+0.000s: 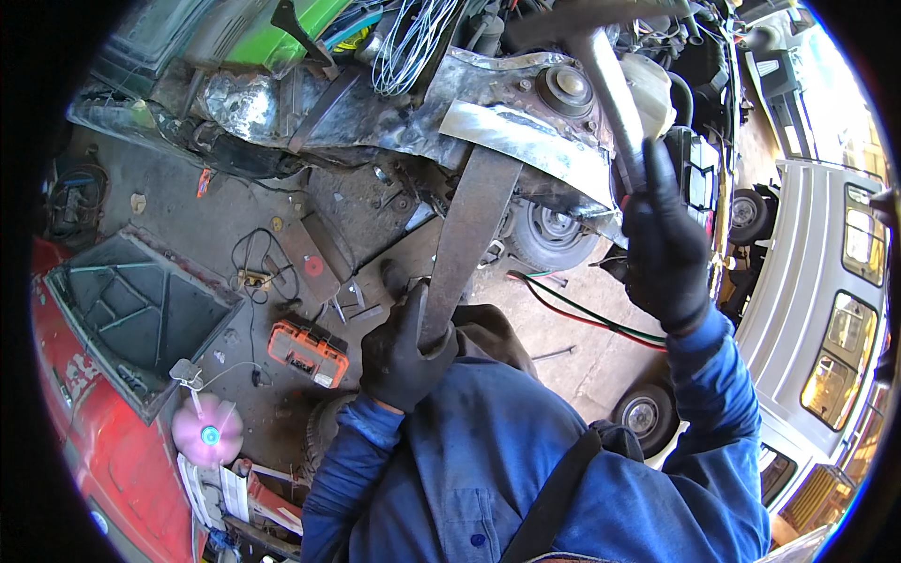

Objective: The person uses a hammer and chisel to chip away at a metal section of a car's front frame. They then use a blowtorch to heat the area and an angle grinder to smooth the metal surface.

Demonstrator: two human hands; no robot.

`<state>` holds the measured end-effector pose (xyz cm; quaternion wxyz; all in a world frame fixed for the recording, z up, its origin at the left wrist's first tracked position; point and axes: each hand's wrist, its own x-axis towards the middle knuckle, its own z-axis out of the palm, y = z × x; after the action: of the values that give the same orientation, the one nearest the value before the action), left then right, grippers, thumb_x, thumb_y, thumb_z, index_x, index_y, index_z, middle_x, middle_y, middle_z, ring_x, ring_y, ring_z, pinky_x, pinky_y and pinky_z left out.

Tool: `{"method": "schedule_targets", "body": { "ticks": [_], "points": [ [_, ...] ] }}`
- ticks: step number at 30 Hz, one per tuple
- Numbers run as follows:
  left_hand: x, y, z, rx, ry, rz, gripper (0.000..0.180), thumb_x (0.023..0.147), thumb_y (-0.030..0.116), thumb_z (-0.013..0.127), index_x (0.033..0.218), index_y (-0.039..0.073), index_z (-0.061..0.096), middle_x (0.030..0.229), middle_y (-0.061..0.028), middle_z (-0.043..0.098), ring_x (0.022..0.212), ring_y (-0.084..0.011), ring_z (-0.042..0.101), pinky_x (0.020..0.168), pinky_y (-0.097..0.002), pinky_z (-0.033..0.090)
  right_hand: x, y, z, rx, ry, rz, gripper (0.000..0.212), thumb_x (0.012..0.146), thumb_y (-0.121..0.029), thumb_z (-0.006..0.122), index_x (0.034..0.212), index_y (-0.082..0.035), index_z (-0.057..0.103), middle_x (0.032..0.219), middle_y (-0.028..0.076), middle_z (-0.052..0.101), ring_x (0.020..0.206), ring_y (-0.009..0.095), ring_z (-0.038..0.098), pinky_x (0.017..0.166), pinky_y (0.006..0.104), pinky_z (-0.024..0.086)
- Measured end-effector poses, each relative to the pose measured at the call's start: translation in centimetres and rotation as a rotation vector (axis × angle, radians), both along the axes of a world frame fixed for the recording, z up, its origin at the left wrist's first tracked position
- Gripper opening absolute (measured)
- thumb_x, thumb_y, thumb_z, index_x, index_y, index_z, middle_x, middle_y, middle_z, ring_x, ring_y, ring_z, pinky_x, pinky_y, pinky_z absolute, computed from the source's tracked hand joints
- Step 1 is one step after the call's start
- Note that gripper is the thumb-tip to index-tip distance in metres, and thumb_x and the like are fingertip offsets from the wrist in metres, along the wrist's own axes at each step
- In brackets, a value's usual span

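My left hand [399,357], in a dark glove, is closed round the near end of a long flat steel bar [469,225]. The bar's far end reaches under the edge of a bare, shiny sheet-metal strip [526,143] on a car's inner fender [375,117]. In my gloved right hand [668,249] is a hammer [612,89], gripped by its handle and raised at the right. Its dark head is blurred at the top, above the engine bay. The hammer appears apart from the sheet metal, though its exact height is hard to judge.
Below the car body lie a wheel [554,235], red and green hoses [601,324], an orange-black case [308,353], a cable [258,267] and metal scraps. A red car panel [103,413] and a pink round container [208,430] stand left; a white van [812,310] stands right.
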<state>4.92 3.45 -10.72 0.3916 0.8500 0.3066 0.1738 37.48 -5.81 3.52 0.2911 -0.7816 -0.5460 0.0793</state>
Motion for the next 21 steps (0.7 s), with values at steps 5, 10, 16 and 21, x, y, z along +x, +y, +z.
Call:
{"method": "schedule_targets", "body": {
  "ticks": [5, 10, 16, 21],
  "points": [
    [0.0, 0.3, -0.1, -0.003, 0.007, -0.002, 0.078, 0.087, 0.026, 0.087, 0.154, -0.001, 0.057, 0.125, -0.0284, 0.077, 0.091, -0.0433, 0.080, 0.074, -0.0489, 0.064, 0.7, -0.5, -1.1, -0.186, 0.144, -0.063, 0.056, 0.107, -0.001, 0.069, 0.162, -0.006, 0.059, 0.137, 0.022, 0.077, 0.118, 0.024, 0.078, 0.103, 0.0365, 0.058],
    [0.0, 0.4, 0.2, -0.017, 0.028, -0.011, 0.079, 0.086, 0.025, 0.088, 0.154, 0.000, 0.058, 0.123, -0.0272, 0.078, 0.090, -0.0435, 0.080, 0.074, -0.0491, 0.064, 0.3, -1.0, -1.0, -0.121, -0.013, 0.025, 0.058, 0.105, -0.001, 0.071, 0.161, -0.008, 0.059, 0.124, 0.023, 0.076, 0.109, 0.029, 0.078, 0.097, 0.0374, 0.058],
    [0.3, 0.5, 0.0, -0.026, -0.013, 0.007, 0.077, 0.086, 0.026, 0.088, 0.153, 0.001, 0.059, 0.124, -0.0275, 0.078, 0.090, -0.0434, 0.080, 0.075, -0.0488, 0.065, 0.6, -0.5, -0.6, -0.001, -0.037, 0.042, 0.065, 0.102, 0.003, 0.070, 0.164, -0.014, 0.058, 0.094, 0.018, 0.073, 0.086, 0.029, 0.076, 0.078, 0.0414, 0.058],
    [-0.1, 0.3, -0.3, -0.036, 0.013, 0.008, 0.077, 0.086, 0.027, 0.088, 0.152, 0.001, 0.060, 0.124, -0.0261, 0.078, 0.089, -0.0436, 0.081, 0.075, -0.0489, 0.065, 0.8, 0.0, -0.6, -0.287, -0.072, -0.038, 0.059, 0.105, -0.005, 0.072, 0.161, -0.016, 0.061, 0.094, 0.023, 0.072, 0.083, 0.035, 0.076, 0.079, 0.0412, 0.060]
  ]
}}
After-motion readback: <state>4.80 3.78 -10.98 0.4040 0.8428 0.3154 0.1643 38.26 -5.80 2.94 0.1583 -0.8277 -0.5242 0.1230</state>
